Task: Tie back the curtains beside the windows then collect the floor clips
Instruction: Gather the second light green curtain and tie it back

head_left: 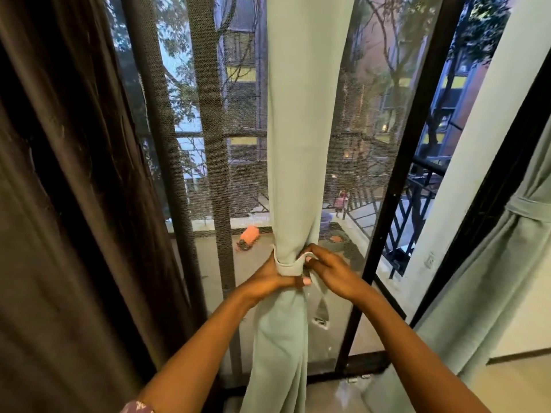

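A pale green curtain (301, 144) hangs gathered in front of the screened window, straight ahead. A tie-back band (287, 265) of the same cloth wraps around it at waist height. My left hand (269, 275) grips the band from the left side, thumb at the front. My right hand (326, 268) pinches the band's end on the right side of the bunch. Below the band a loose strap end (322, 308) hangs beside the curtain. A second green curtain (507, 278) at the far right is bound by its own band (527, 211).
A dark brown curtain (74, 204) fills the left side. Black window frames (396, 180) and mesh screen stand behind the curtain. A balcony with an orange object (249, 236) and railing lies outside. Small clips (354, 379) lie at the sill near the floor.
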